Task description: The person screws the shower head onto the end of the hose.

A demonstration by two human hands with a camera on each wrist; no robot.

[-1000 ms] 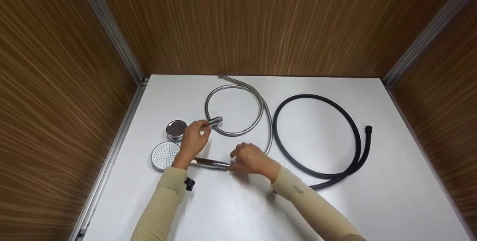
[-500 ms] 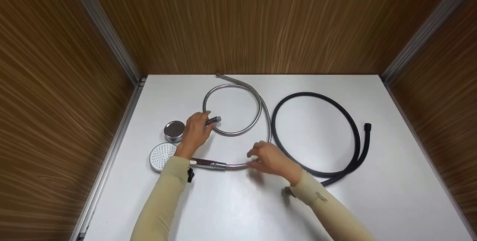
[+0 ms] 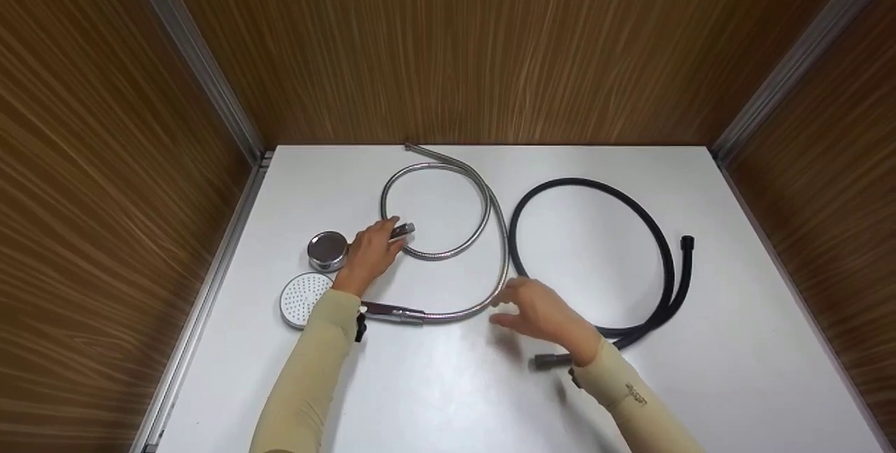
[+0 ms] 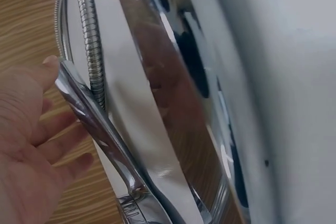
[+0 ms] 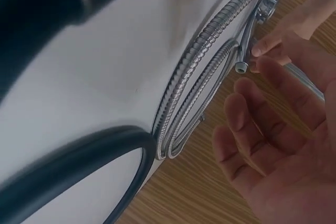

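Observation:
My left hand (image 3: 372, 253) lies over the handle of a chrome shower head (image 3: 402, 230). In the left wrist view its fingers are spread and mostly straight, with fingertips right at the handle (image 4: 100, 129). Nearer me is another shower head with a white, dotted spray face (image 3: 302, 299); its handle end meets a steel shower hose (image 3: 458, 314). My right hand (image 3: 539, 309) hovers holding nothing, its fingers loosely bent, between the steel hose and a black shower hose (image 3: 595, 183). One black hose end (image 3: 549, 361) pokes out beside the right wrist.
The steel hose makes a loop on the white table (image 3: 448, 397), its free end (image 3: 409, 147) at the back edge. The black hose's other end (image 3: 687, 243) points backward at the right. Wood-grain panels (image 3: 448, 47) enclose the table's back and sides.
My right hand has moved right, away from the joint of the dotted shower head and the steel hose, uncovering both. My left hand has settled lower over the chrome shower head's handle.

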